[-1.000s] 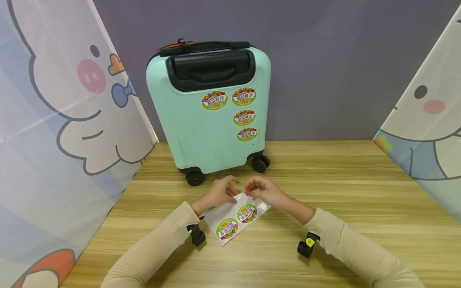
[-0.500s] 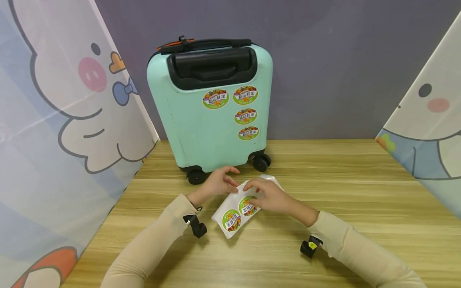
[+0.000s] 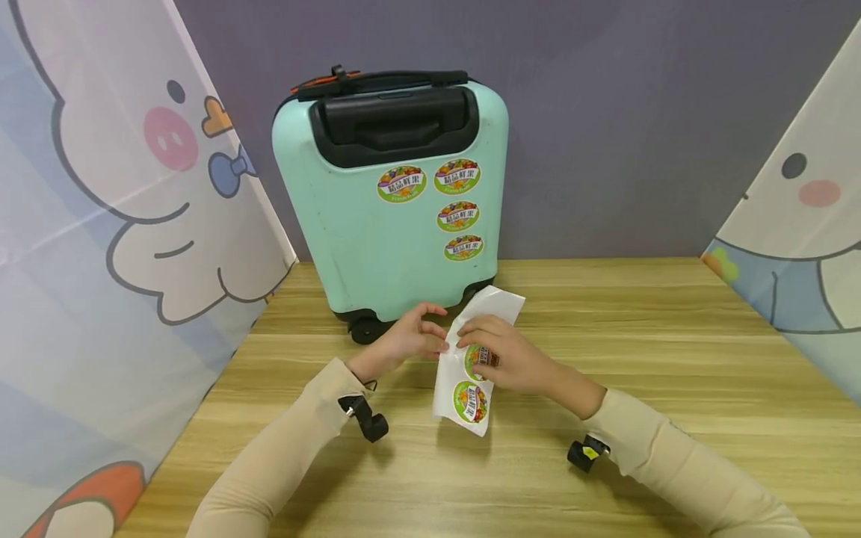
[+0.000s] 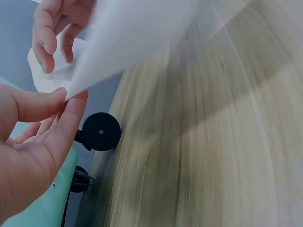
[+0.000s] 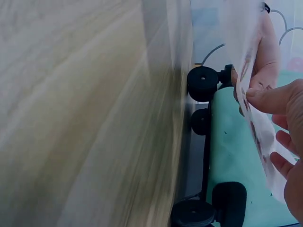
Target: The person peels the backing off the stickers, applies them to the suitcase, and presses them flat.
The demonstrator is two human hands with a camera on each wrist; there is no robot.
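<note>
A white sticker sheet (image 3: 498, 302) with two oval fruit stickers is raised, bent and tilted, in front of the suitcase. My left hand (image 3: 409, 338) pinches its left edge between thumb and forefinger, clearly visible in the left wrist view. On the sheet's printed side is my right hand (image 3: 507, 357), fingers loosely bent. Its thumb (image 5: 267, 100) touches the sheet beside a sticker, and the hand partly covers the upper sticker (image 3: 473, 362). The lower sticker (image 3: 470, 402) shows fully. Behind stands a mint suitcase (image 3: 390, 246) bearing several matching stickers.
The suitcase's black wheels (image 3: 366, 330) rest on the wooden tabletop (image 3: 639, 351). A grey wall panel (image 3: 605, 134) rises behind, with cartoon-printed cloths (image 3: 134, 246) at both sides. A black wrist camera (image 3: 366, 418) hangs under the left sleeve.
The sheet has been lifted and turned more upright, its far end now up near the suitcase wheel. My right hand has shifted from its far edge onto the printed side; my left hand moved slightly forward.
</note>
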